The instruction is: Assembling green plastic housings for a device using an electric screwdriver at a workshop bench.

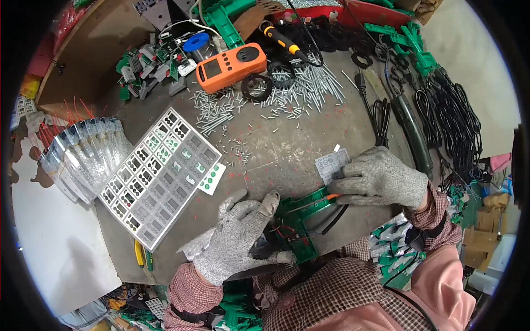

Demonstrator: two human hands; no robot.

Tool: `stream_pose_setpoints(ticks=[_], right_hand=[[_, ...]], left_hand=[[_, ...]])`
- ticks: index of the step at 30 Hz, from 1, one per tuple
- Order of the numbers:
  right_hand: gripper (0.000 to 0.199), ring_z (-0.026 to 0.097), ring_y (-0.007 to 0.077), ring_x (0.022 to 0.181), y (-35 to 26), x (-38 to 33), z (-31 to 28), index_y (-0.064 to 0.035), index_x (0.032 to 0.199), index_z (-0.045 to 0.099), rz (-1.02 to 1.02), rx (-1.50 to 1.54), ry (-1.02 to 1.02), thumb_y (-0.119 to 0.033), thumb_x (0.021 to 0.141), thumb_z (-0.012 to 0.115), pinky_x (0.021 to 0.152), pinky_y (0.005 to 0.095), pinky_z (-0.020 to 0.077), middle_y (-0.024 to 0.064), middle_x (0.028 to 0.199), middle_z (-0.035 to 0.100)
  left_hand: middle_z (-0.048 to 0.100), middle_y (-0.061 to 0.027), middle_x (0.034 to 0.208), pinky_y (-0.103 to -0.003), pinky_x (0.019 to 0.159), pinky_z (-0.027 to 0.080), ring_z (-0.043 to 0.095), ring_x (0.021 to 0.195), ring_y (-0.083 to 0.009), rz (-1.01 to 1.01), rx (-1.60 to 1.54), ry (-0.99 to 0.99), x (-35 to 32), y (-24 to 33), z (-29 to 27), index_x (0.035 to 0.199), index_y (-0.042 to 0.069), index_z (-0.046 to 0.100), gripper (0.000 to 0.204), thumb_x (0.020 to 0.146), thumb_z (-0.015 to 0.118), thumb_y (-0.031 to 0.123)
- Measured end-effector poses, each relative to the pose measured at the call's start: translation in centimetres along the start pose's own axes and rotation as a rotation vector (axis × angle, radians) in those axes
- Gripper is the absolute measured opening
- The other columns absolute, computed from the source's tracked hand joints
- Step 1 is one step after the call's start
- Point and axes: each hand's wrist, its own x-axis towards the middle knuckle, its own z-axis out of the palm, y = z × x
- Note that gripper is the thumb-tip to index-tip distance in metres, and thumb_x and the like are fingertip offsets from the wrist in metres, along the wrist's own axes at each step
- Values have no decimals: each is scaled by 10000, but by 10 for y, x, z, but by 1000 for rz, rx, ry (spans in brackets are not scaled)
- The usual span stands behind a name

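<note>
At the near middle of the table lies an open green plastic housing (303,225) with red and dark wires inside it. My left hand (234,240), in a grey knit glove, grips the housing's left side between thumb and fingers. My right hand (381,179), gloved too, is closed over its right end. From its fingers a slim rod-like tool with an orange part (332,196) points left across the housing; its exact kind is unclear. A short black cable (334,219) runs below the right fingers. A printed paper slip (331,164) lies beside that hand.
Left of my hands lie a label sheet (160,179) and bagged parts with red wires (88,151). Beyond are loose screws (303,91), an orange meter (232,67), a yellow-black screwdriver (282,41) and small circuit boards (146,69). Bundled black cables (447,116) lie right.
</note>
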Motion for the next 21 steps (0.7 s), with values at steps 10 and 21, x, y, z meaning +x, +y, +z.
stream_pose_setpoints(ticks=[10, 21], right_hand=[[293, 642, 243, 751, -2, 26, 10, -153, 1099, 735, -81, 2, 100, -296, 846, 774, 623, 379, 507, 42, 824, 610], [265, 664, 271, 740, -11, 0, 6, -97, 1104, 701, 92, 161, 185, -214, 871, 747, 607, 376, 523, 78, 883, 645]], left_hand=[[682, -91, 1035, -535, 1120, 375, 651, 1008, -273, 47, 37, 55, -2, -3, 2, 1467, -26, 497, 1062, 720, 794, 667], [717, -86, 1107, -569, 1137, 319, 617, 1153, -285, 4, 138, 78, 3, 7, -1, 1468, 16, 509, 1048, 727, 725, 724]])
